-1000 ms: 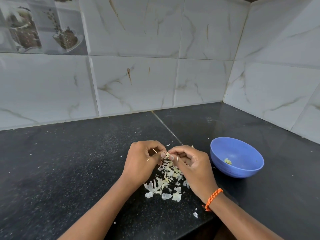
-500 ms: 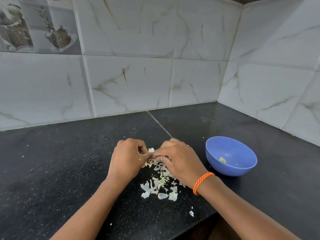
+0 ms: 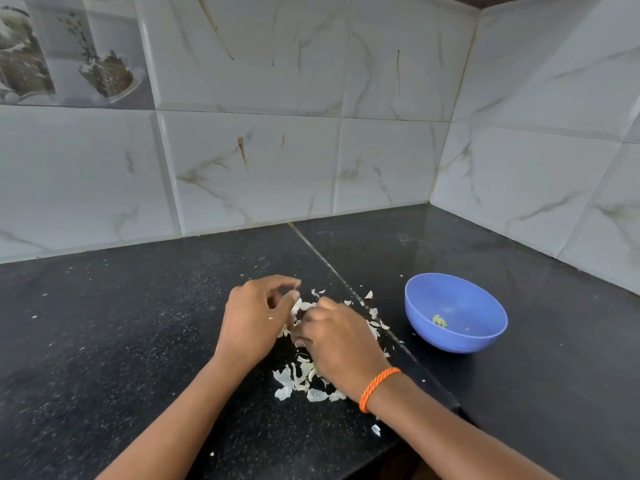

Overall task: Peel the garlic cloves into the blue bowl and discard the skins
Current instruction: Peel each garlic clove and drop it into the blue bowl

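Forearms come up from the bottom of the frame, ours, the right one with a braided orange thread wristband (image 3: 379,386). Nearest us, a scatter of thin white papery garlic skins (image 3: 304,382) lies on the black speckled stone desk (image 3: 121,341), low in the centre. Just above it our right hand (image 3: 337,341) rests knuckles-up on the pile, fingers curled under; what they hold, we cannot tell. Beside it to the left, our left hand (image 3: 251,320) has thumb and forefinger bent close, apparently pinching a pale skin flake (image 3: 295,306). Any clove is hidden. The round blue plastic bowl (image 3: 485,344), to the right and nearer our right hand, holds a small yellowish garlic piece (image 3: 439,320). Behind stand white marbled wall tiles (image 3: 259,161).
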Available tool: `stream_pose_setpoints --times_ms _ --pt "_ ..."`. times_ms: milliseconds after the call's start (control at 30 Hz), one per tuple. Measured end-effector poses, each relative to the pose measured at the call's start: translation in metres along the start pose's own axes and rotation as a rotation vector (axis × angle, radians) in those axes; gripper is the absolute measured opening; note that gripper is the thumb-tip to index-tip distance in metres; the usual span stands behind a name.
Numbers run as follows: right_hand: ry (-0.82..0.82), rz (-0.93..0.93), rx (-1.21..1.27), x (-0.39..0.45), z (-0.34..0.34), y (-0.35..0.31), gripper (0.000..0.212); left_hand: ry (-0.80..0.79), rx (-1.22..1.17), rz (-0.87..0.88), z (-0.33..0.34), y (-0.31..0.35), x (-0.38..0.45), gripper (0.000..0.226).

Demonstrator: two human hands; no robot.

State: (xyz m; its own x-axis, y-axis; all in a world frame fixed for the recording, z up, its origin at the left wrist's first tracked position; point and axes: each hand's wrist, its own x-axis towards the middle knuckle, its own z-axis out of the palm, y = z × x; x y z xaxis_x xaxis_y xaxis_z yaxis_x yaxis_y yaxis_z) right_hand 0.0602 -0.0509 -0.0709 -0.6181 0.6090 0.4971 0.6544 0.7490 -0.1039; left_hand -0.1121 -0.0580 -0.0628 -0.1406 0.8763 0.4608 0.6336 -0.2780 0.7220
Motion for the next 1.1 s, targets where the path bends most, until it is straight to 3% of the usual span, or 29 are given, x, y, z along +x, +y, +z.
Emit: stream_pose_setpoints --times_ms 133,200,333,533,1100 --pt "0.141 0.26 0.325 0.001 -0.023 0.029 0.01 0.102 -0.041 0.02 0.004 0.001 -0.004 0.061" --pt "0.23 0.336 0.465 -0.005 -0.033 0.035 0.014 0.093 -0.072 0.061 0.005 0.005 -0.006 0.056" --pt "0.301 0.411 0.603 -0.023 -0.033 0.039 0.016 -0.074 -0.159 0.08 0.009 0.012 -0.009 0.02" --pt "0.328 0.423 0.772 -0.032 -0.028 0.04 0.036 -0.158 -0.244 0.037 0.014 0.019 -0.015 0.006" --pt "0.364 0.423 0.917 -0.034 -0.019 0.037 0.036 -0.165 -0.3 -0.026 0.018 0.017 -0.015 0.014"
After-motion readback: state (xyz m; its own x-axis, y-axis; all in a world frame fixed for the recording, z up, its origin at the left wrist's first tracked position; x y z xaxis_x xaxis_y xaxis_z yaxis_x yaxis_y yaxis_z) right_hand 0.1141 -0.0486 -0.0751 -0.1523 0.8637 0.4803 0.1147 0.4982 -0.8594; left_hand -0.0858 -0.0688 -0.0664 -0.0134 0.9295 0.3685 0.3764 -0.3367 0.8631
